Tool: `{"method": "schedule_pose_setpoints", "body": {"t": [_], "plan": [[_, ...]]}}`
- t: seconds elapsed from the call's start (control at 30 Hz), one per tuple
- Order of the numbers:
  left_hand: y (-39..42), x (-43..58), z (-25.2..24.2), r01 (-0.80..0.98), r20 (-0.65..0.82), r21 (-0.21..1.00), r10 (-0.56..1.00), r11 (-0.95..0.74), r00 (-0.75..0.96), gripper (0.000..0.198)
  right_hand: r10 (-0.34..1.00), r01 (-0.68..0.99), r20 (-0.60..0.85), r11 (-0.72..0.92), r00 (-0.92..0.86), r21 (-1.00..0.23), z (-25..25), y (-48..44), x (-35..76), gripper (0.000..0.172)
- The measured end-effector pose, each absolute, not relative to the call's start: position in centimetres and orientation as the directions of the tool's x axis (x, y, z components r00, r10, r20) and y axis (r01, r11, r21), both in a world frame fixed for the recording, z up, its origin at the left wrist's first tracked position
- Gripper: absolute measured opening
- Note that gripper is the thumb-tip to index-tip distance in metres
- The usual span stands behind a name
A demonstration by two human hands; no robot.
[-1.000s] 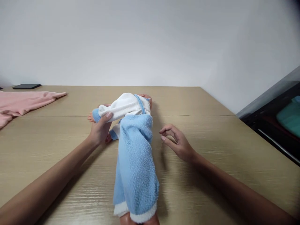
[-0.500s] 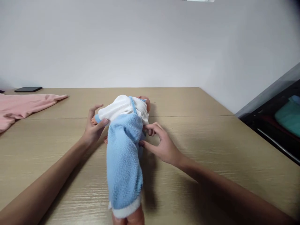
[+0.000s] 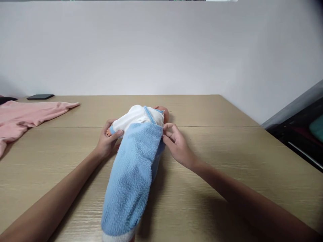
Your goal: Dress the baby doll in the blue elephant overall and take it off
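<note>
A baby doll (image 3: 166,114) lies on its side on the table, head away from me. It wears a white long-sleeved top (image 3: 133,116) and blue fleece overalls (image 3: 131,168) with white trim and a thin blue strap (image 3: 149,114) across the back. My left hand (image 3: 108,139) is closed around the doll's sleeved arm and side, thumb on the white cloth near the cuff. Between thumb and fingers, my right hand (image 3: 174,141) pinches the upper edge of the overalls on the doll's right. The doll's face is hidden from this side.
Pink cloth (image 3: 27,116) is spread at the table's left, with a dark flat phone-like object (image 3: 40,96) behind it. The wooden table (image 3: 214,151) meets a pale wall (image 3: 151,50). Beyond its right edge stands a dark frame (image 3: 300,134) with teal cloth (image 3: 316,127).
My right hand has pulled the overalls' waist outward to the right and up the doll's back. The doll's legs have swung left. My left hand keeps hold of the arm.
</note>
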State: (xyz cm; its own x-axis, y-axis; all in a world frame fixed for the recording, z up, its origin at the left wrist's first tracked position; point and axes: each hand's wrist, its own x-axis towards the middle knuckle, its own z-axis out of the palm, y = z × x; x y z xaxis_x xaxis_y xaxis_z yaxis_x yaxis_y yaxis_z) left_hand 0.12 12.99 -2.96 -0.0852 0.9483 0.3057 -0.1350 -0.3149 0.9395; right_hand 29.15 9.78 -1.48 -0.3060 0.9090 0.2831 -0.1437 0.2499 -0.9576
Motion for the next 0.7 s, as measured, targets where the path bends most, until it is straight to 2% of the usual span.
{"method": "schedule_pose_setpoints", "body": {"t": [0.07, 0.13, 0.23, 0.33, 0.43, 0.5, 0.6, 0.7], "plan": [[13.0, 0.1, -3.1, -0.159, 0.298, 0.938, 0.951, -0.307, -0.078, 0.050, 0.921, -0.148, 0.209, 0.168, -0.329, -0.975, -1.0, 9.6, 29.1, 0.031], [13.2, 0.0, -3.4, -0.180, 0.297, 0.935, 0.952, -0.307, -0.077, 0.052, 0.917, -0.152, 0.220, 0.179, -0.332, -0.972, -0.4, 9.2, 29.0, 0.039], [13.6, -0.2, -3.7, -0.195, 0.290, 0.934, 0.954, -0.300, -0.078, 0.056, 0.902, -0.126, 0.290, 0.263, -0.319, -0.957, -0.1, 8.9, 28.7, 0.041], [13.7, -0.2, -4.0, -0.207, 0.280, 0.934, 0.957, -0.289, -0.075, 0.059, 0.906, -0.035, 0.314, 0.318, -0.283, -0.948, -0.1, 9.2, 28.3, 0.036], [13.7, -0.3, -4.3, -0.220, 0.263, 0.936, 0.962, -0.273, -0.072, 0.061, 0.871, 0.046, 0.455, 0.470, -0.188, -0.881, -0.3, 10.0, 28.2, 0.038], [13.7, -0.3, -4.5, -0.240, 0.247, 0.937, 0.967, -0.256, -0.065, 0.062, 0.846, 0.034, 0.510, 0.521, -0.158, -0.853, -0.3, 10.4, 28.3, 0.043], [13.7, -0.3, -4.7, -0.255, 0.230, 0.938, 0.972, -0.236, -0.052, 0.060, 0.889, -0.057, 0.420, 0.417, -0.185, -0.907, -0.3, 10.8, 28.3, 0.050], [13.8, -0.2, -4.7, -0.257, 0.223, 0.940, 0.974, -0.226, -0.041, 0.058, 0.901, -0.130, 0.344, 0.320, -0.264, -0.938, -0.3, 10.8, 28.4, 0.049]]}}
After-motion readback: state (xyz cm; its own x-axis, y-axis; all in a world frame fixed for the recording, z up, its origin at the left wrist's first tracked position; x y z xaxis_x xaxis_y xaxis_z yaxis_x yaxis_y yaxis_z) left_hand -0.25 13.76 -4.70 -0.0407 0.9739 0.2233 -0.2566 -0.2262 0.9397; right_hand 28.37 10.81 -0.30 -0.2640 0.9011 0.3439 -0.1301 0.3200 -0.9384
